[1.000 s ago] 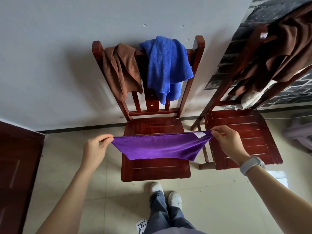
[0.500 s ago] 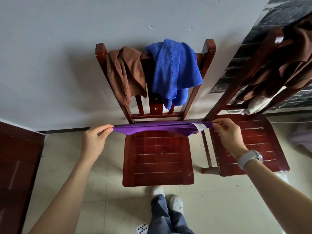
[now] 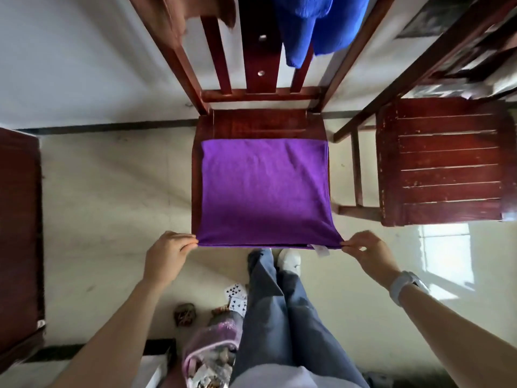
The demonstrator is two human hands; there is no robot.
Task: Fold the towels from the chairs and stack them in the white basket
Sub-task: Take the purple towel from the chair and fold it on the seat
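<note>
I see the purple towel (image 3: pixel 264 189) lying flat on the seat of the middle chair (image 3: pixel 251 124), and it covers most of the seat; only a strip of wood at the far side stays bare. The near edge of the towel hangs a little over the near edge of the seat. My left hand (image 3: pixel 167 254) pinches the near left corner of the towel between thumb and fingers, and my right hand (image 3: pixel 366 252) pinches the near right corner in the same way, so both hands are closed on the cloth and the edge is stretched straight between them. A small white label (image 3: pixel 321 250) hangs from this edge, near the right hand. On the right wrist there is a light watch (image 3: pixel 405 285). On the back of the middle chair a blue towel (image 3: pixel 310 23) hangs at the right side and a brown towel (image 3: pixel 193 9) at the left side, both cut by the top of the view. A second chair (image 3: pixel 444 161) stands to the right, with a bare seat. On the floor (image 3: pixel 112 191) near my legs I see some playing cards (image 3: pixel 236 298) and a pink bag (image 3: pixel 209 348) with small things inside. At the left edge there is a dark wooden piece of furniture (image 3: pixel 19 233).
</note>
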